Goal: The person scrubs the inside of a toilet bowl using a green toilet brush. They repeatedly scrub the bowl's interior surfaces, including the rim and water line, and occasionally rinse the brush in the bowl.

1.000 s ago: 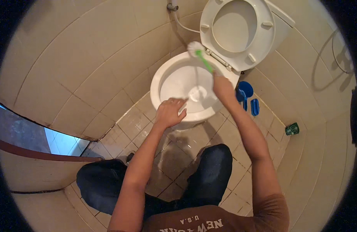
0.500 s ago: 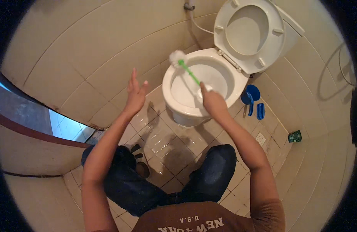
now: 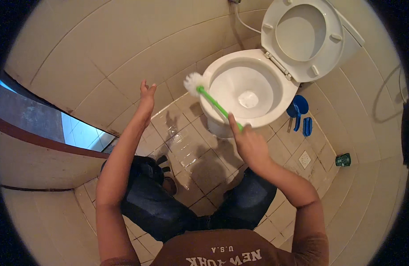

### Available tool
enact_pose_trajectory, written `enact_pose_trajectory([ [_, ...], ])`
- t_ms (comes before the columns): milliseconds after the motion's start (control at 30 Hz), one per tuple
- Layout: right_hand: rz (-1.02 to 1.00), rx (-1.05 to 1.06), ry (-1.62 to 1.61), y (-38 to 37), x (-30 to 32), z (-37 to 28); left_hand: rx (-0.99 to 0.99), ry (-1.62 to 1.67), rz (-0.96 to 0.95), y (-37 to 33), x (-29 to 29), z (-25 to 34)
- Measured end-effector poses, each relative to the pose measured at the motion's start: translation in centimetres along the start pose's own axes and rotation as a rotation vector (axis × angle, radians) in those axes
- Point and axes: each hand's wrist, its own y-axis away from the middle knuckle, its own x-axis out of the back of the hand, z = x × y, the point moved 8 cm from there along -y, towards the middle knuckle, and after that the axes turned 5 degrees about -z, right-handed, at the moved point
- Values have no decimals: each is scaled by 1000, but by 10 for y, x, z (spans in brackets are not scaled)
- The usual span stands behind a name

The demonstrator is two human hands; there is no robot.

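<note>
My right hand (image 3: pixel 251 146) grips the green handle of a toilet brush (image 3: pixel 215 104), its index finger stretched along the handle. The white bristle head points away to the left, just outside the near-left rim of the white toilet bowl (image 3: pixel 205 103). Raised over the floor on the left, near the tiled wall, my left hand (image 3: pixel 146 98) holds nothing and its fingers are apart. The toilet's seat and lid (image 3: pixel 266 37) stand tipped up against the tank. A little water lies in the bottom of the bowl.
Right of the toilet a blue dipper (image 3: pixel 297 108) and a small blue brush (image 3: pixel 307 127) lie on the tiled floor. Farther right are a floor drain (image 3: pixel 305 160) and a green pack (image 3: pixel 343 160) by the wall. A doorway (image 3: pixel 82 133) opens at left; the floor looks wet.
My right hand has drawn back toward me with the toilet brush, whose head moved left and down off the rim. My left hand has shifted slightly left. The view has shifted a little.
</note>
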Motion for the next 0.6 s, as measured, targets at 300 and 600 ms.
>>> enact_pose_trajectory([
  [300,-159,37,17,55,40,13,-51,29,-63,12,-3,15],
  [600,-119,-85,-233,46,16,28,-103,-16,-100,23,-10,22],
])
